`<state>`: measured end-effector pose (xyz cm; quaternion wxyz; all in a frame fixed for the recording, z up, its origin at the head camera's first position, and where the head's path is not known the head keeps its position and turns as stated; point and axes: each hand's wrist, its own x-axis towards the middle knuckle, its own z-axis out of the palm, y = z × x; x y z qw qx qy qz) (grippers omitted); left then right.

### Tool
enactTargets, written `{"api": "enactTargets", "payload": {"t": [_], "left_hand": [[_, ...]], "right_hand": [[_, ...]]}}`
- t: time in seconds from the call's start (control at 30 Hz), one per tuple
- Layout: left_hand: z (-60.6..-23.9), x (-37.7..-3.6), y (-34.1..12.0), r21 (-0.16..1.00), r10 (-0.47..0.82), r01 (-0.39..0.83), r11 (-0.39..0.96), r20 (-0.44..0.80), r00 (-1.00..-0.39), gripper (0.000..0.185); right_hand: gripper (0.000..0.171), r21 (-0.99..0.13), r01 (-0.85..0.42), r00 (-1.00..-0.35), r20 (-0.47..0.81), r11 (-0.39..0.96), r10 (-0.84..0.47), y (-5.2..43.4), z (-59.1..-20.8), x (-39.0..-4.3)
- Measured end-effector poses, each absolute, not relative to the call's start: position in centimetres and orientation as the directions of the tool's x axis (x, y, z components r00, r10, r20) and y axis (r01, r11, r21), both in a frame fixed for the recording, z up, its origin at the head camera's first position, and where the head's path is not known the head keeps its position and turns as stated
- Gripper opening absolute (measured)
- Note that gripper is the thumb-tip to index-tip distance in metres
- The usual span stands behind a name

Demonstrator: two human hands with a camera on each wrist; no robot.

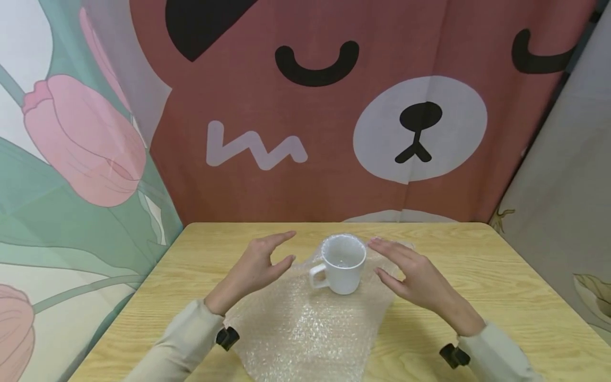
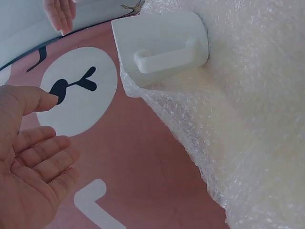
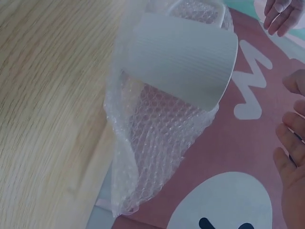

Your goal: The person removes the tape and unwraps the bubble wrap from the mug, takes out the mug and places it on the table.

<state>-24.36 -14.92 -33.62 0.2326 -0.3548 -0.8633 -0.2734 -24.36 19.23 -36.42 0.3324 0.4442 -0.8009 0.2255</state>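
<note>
- Mug (image 1: 345, 280) stands upright on bubble wrap (image 1: 312, 323).
- Left hand (image 1: 258, 266) at nine o'clock, right hand (image 1: 421, 275) at three: both empty, fingers relaxed.
- I judge tugging bubble wrap could topple it.

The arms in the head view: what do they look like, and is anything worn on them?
They are a person's arms. The left sleeve and right sleeve are long and pale beige. A small, blocky black device sits at the left wrist, another at the right. The left hand and right hand wear no gloves.
</note>
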Motion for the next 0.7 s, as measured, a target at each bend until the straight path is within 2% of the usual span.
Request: {"api": "enactTargets", "payload": {"t": [0.37, 0.7], "left_hand": [[-34.5, -25.1, -14.4, 0.278, 0.445, 0.765, 0.581, 0.678, -0.585, 0.045], [-35.2, -25.9, -13.9, 0.297, 0.418, 0.764, 0.572, 0.696, -0.584, 0.042]], "right_hand": [[0.047, 0.019, -0.835, -0.318, 0.799, 0.550, -0.510, 19.7, -37.3, -25.7], [0.046, 0.046, -0.821, -0.299, 0.814, 0.569, -0.498, 20.0, -37.8, -26.4]]}}
